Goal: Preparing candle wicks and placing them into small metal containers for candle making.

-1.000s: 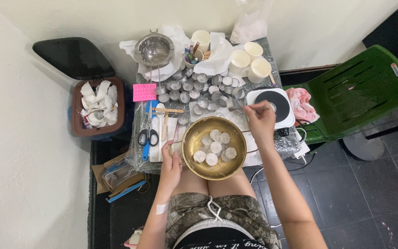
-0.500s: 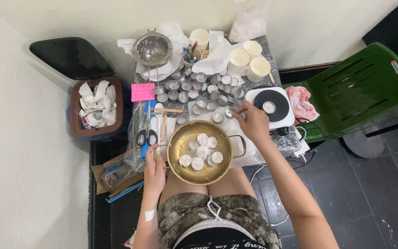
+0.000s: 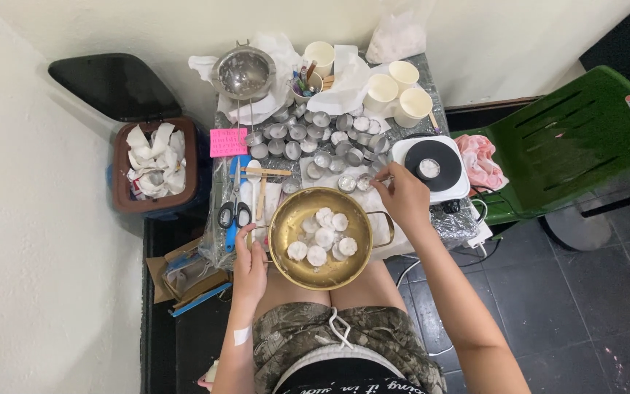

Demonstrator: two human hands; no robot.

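A brass pot (image 3: 286, 248) with several white wax discs (image 3: 324, 238) inside rests over my lap at the table's near edge. My left hand (image 3: 248, 261) grips the pot's left handle. My right hand (image 3: 402, 195) reaches over the pot's far right rim to the small metal candle cups (image 3: 355, 182) on the table, fingertips pinched at one of them. Many more small metal cups (image 3: 315, 135) stand in rows across the middle of the table.
A small electric hotplate (image 3: 432, 166) sits right of my hand, a pink cloth (image 3: 479, 160) and green plastic chair (image 3: 570, 138) beyond it. Scissors (image 3: 235, 211), wooden sticks, a metal strainer bowl (image 3: 243, 73), paper cups (image 3: 399, 91) and a waste bin (image 3: 154, 164) lie left and behind.
The pot has shifted slightly left and nearer to me. My right hand moved from the hotplate's edge leftward and down to the cups by the pot's rim.
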